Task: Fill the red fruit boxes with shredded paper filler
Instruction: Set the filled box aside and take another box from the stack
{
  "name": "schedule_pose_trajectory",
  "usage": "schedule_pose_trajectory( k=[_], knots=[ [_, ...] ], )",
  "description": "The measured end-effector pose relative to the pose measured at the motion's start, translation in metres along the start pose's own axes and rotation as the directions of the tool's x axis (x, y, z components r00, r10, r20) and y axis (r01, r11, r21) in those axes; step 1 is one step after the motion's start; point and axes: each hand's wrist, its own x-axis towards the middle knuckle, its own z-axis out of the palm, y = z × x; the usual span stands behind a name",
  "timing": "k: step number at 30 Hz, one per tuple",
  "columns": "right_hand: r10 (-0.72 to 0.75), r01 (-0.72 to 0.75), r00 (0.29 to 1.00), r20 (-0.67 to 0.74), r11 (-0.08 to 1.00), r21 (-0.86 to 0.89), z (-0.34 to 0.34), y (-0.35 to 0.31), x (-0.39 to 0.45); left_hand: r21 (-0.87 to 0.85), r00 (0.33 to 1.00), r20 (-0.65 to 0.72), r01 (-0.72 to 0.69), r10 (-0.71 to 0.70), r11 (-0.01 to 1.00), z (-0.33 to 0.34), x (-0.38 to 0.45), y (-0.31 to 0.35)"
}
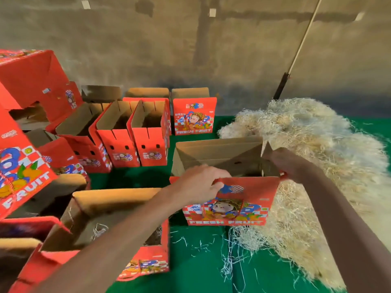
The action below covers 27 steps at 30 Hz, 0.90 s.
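An open red fruit box (230,204) with a cartoon print and "FRESH FRUIT" lettering stands on the green floor cover, flaps up, its brown inside showing no filler. My left hand (198,183) grips the top edge of its near red wall. My right hand (283,161) holds the box's right side flap at the far corner. A large heap of pale shredded paper filler (317,157) lies just right of and behind the box, touching it. Another open red box (118,233) with a few paper strands inside sits under my left forearm.
Several empty open red boxes (135,136) stand in a row at the back left, with more stacked and tilted at far left (25,166). Loose shreds litter the green cover (201,261). A concrete wall rises behind, with a stick (300,45) leaning on it.
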Motion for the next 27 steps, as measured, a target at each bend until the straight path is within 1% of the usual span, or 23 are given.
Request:
schedule_pose_trajectory(
  k=[1, 2, 5, 8, 10, 13, 16, 19, 23, 25, 27],
  knots=[
    [0.012, -0.011, 1.000, 0.020, 0.998, -0.056, 0.006, 0.008, -0.004, -0.008, 1.000, 0.022, 0.005, -0.005, 1.000, 0.005, -0.005, 0.002],
    [0.030, -0.028, 0.999, 0.027, 0.997, -0.075, 0.012, 0.017, -0.010, -0.029, 0.998, 0.055, 0.016, -0.015, 0.999, 0.009, -0.011, 0.003],
    [0.020, -0.019, 0.999, 0.043, 1.000, -0.023, 0.031, 0.043, -0.025, -0.114, 0.983, 0.179, 0.053, -0.032, 0.992, 0.023, -0.028, 0.004],
    [0.028, -0.025, 0.996, 0.079, 0.999, -0.033, 0.051, 0.069, -0.039, -0.163, 0.961, 0.273, 0.092, -0.045, 0.982, 0.034, -0.041, 0.003],
    [0.018, -0.021, 0.991, 0.133, 1.000, 0.018, 0.063, 0.087, -0.044, -0.179, 0.944, 0.328, 0.113, -0.049, 0.977, 0.043, -0.047, 0.002],
    [0.033, -0.046, 0.991, 0.131, 0.994, 0.095, 0.075, 0.110, -0.052, -0.177, 0.916, 0.397, 0.143, -0.063, 0.974, 0.057, -0.053, 0.003],
    [0.005, -0.012, 0.990, 0.140, 0.999, 0.047, 0.084, 0.123, -0.055, -0.202, 0.901, 0.424, 0.187, -0.086, 0.961, 0.067, -0.058, 0.002],
    [-0.021, 0.020, 0.988, 0.150, 1.000, 0.006, 0.088, 0.127, -0.053, -0.259, 0.907, 0.412, 0.205, -0.084, 0.944, 0.072, -0.064, 0.000],
    [-0.020, 0.026, 0.988, 0.153, 0.999, -0.041, 0.077, 0.139, -0.051, -0.368, 0.908, 0.407, 0.265, -0.102, 0.891, 0.073, -0.069, -0.005],
    [-0.027, 0.034, 0.989, 0.147, 0.998, -0.043, 0.069, 0.143, -0.051, -0.363, 0.899, 0.426, 0.271, -0.099, 0.891, 0.072, -0.070, -0.005],
    [-0.036, 0.040, 0.989, 0.145, 0.999, -0.025, 0.064, 0.145, -0.053, -0.381, 0.896, 0.439, 0.252, -0.066, 0.890, 0.075, -0.069, -0.001]
  ],
)
